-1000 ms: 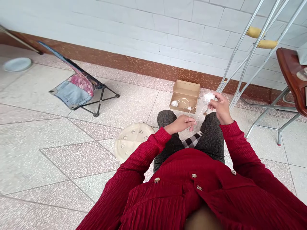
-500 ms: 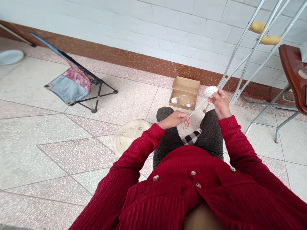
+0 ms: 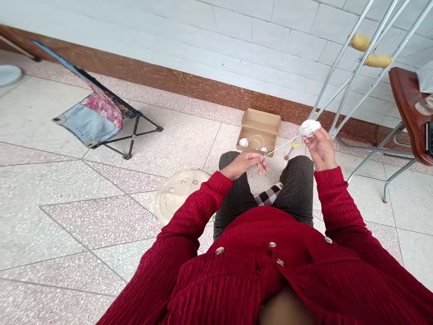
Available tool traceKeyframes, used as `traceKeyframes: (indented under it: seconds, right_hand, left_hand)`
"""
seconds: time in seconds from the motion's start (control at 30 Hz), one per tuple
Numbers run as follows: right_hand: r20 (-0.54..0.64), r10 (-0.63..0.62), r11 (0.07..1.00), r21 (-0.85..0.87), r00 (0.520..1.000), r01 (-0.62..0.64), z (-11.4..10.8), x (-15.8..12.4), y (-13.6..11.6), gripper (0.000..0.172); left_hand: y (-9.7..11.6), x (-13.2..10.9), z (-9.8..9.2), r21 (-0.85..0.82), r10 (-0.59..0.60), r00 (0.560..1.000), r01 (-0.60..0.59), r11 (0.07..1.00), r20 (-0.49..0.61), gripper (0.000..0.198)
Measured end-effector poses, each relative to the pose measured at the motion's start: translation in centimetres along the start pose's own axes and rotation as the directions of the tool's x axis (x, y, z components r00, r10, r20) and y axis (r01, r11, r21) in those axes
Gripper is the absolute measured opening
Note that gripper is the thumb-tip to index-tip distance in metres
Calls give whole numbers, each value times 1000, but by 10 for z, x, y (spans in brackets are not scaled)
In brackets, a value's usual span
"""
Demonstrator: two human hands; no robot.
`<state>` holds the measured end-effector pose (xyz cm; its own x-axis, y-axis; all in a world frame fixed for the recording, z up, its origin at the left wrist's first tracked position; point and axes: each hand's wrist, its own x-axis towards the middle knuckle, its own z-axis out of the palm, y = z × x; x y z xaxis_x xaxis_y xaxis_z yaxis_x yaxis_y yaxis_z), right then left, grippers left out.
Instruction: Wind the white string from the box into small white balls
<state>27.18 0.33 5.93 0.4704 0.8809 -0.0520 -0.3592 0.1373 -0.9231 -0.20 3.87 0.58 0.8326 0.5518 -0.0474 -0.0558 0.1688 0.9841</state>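
My right hand (image 3: 320, 146) is closed on a ball of white yarn (image 3: 309, 128), held up above my right knee. A strand of yarn (image 3: 282, 145) runs from the ball down to my left hand (image 3: 248, 164), which pinches it over my left knee. Loose loops of the strand hang about the left fingertips. On the floor beyond my knees stands an open cardboard box (image 3: 260, 118). Inside it lie a smaller white yarn ball (image 3: 243, 142) and a tiny white bundle (image 3: 264, 149), with thread curving between them.
A folding chair (image 3: 98, 119) stands on the floor at left. Beside my left leg is a round cream stool top or lid (image 3: 176, 194) with holes. Crutches (image 3: 352, 81) lean against the wall at right, near a brown wooden seat (image 3: 404, 99) on metal legs.
My right hand has moved right and slightly up with the yarn ball, so the strand between my hands is longer. Around my left fingers the yarn now shows looser loops.
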Motion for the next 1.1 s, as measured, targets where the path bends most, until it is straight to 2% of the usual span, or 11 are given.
traceKeyframes:
  seconds: [0.17,0.33,0.47,0.57,0.67,0.73,0.8,0.9,1.0,1.07,1.1]
  right_hand:
    - [14,123,989,83,992,-123,1,4,-15,19]
    - [80,70,991,111,994,-79,13,-6,-39,22]
    - [43,36,987,157,998,-42,8,-7,-45,23]
    - [9,18,989,150,1000,-19,4,-9,-41,21]
    - [44,4,991,137,999,-10,14,-19,-32,21]
    - [124,29,993,109,992,-43,27,-27,-28,23]
    - [197,43,995,83,979,-60,38,-30,-32,26]
    - [200,-46,997,65,979,33,42,-26,-49,23]
    - [134,-134,991,35,982,130,33,-20,-64,21]
    - [129,-130,991,34,983,126,29,-23,-65,23]
    - [141,-111,994,38,984,106,28,-26,-62,25]
  left_hand:
    - [-11,4,-2,55,-30,996,26,998,79,31]
    - [-14,11,-10,183,-42,998,31,983,54,27]
    - [-3,6,-8,36,-1,999,0,999,38,26]
    - [3,4,-4,-121,39,998,-45,992,-48,25]
    - [4,11,1,-248,47,992,-75,966,-117,25]
    - [1,20,8,-302,58,993,-86,949,-99,25]
    - [-5,28,15,-327,55,998,-62,943,-31,27]
    - [-19,33,21,-332,-4,1000,13,943,28,29]
    - [-33,34,14,-241,-32,997,50,969,77,31]
    - [-40,36,3,-15,-49,998,50,999,49,29]
    - [-43,38,-4,139,-54,998,57,989,-23,26]
